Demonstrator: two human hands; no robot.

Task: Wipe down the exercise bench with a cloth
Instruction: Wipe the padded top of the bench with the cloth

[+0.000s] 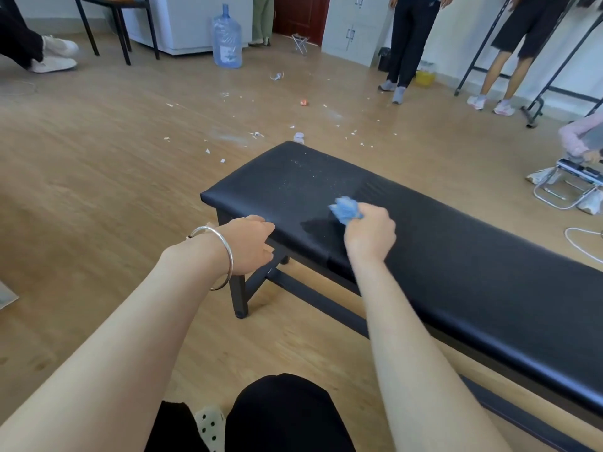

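Knees in black trousers (pixel 284 415) are filling the bottom of the view, and both bare forearms are reaching over them toward the exercise bench (pixel 456 256). Its black pad is running lengthwise from the short end by the hands away to the person's right.

The right grip (pixel 370 231) is hovering over the pad near that short end, fingers curling tightly round a bunched blue cloth (pixel 346 211), which is poking out ahead of the knuckles and meeting the pad. The left grip (pixel 249 244), with a silver bangle (pixel 222 256) on its wrist, is touching the bench's near edge. Whether it is clasping that edge or only leaning on it, I cannot tell.

White specks (pixel 303 177) are lying on the pad just beyond the cloth, toward the bench's far corner, so the wiping hand is the nearer one and is probably needing to push forward and leftward. A darker, damp-looking patch (pixel 318 227) is showing beside the cloth on the near side. Most of the pad's length, to the right, is looking unwiped.
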